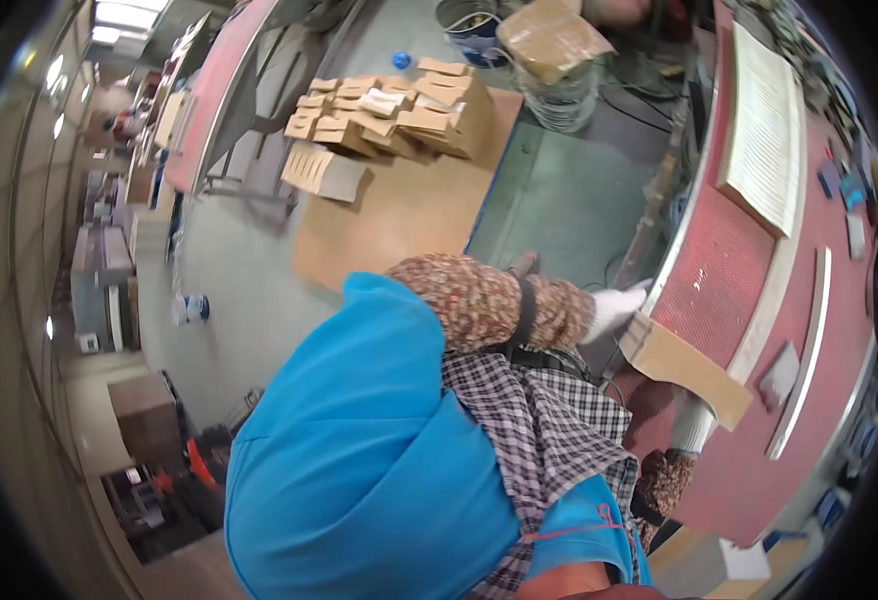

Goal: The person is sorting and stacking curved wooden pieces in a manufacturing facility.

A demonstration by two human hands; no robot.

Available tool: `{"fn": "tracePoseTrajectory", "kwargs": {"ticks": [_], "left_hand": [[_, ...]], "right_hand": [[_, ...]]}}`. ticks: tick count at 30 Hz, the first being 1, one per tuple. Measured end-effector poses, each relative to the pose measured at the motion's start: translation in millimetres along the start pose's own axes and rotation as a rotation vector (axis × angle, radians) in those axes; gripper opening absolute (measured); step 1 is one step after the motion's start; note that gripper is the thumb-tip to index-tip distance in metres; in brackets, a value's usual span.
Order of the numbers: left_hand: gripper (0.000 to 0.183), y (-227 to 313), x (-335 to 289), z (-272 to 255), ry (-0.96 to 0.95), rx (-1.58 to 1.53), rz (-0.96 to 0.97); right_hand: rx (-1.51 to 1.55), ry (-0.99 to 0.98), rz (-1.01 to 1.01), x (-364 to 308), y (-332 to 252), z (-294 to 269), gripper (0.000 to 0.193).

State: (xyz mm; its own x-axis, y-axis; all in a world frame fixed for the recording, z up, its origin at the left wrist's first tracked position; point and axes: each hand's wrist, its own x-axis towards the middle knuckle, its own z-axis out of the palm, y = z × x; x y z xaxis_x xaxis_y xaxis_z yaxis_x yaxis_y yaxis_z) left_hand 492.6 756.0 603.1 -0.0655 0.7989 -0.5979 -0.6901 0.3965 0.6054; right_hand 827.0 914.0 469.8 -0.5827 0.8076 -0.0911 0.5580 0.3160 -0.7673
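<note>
My left hand (613, 312), in a white glove, reaches to the near edge of the red-topped workbench (699, 290). Its fingers look stretched out beside one end of a flat brown wooden board (681, 366) with a curved cut-out along one side. Whether they touch the board I cannot tell. My right hand (694, 424), also gloved in white, grips that board at its curved side, with the fingers partly hidden behind it. The board lies across the bench edge. Patterned sleeves cover both forearms.
Stacked curved wooden pieces (399, 112) stand on a brown sheet (409, 215) to the left. A slatted pale panel (765, 125), a thin white strip (804, 350) and a grey block (779, 375) lie on the bench. Beyond are a wrapped package (554, 40) and a bucket (471, 25).
</note>
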Motion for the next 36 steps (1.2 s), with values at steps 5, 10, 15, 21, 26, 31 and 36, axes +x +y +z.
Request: {"fn": "tracePoseTrajectory", "kwargs": {"ticks": [5,10,15,21,26,31,36], "left_hand": [[0.058,-39.1,43.8,-4.8,0.142,0.209,0.043],[0.063,-52.6,55.9,2.4,0.17,0.091,0.154],[0.067,-45.2,55.9,7.3,0.216,-0.025,0.052],[0.081,-72.9,84.0,-7.0,0.358,0.154,0.013],[0.088,-29.6,14.1,-68.1,0.324,0.081,0.043],[0.089,-40.6,-18.3,-165.9,0.421,-0.416,0.182],[0.085,-54.6,-58.1,-273.2,0.564,-0.562,0.206]], "right_hand": [[-0.529,0.009,-0.16,13.1,-48.8,-10.1,0.044],[-0.485,-0.09,-0.151,14.6,-84.1,-14.2,0.036],[-0.435,-0.072,-0.124,13.1,-98.8,-13.3,0.022],[0.061,-0.069,-0.042,3.0,-95.5,-2.0,0.026],[0.092,-0.157,-0.061,17.9,-106.0,32.0,0.028],[0.094,-0.448,-0.075,69.3,-156.0,119.9,0.025],[0.045,-0.725,-0.3,117.2,-187.1,227.1,0.028]]}}
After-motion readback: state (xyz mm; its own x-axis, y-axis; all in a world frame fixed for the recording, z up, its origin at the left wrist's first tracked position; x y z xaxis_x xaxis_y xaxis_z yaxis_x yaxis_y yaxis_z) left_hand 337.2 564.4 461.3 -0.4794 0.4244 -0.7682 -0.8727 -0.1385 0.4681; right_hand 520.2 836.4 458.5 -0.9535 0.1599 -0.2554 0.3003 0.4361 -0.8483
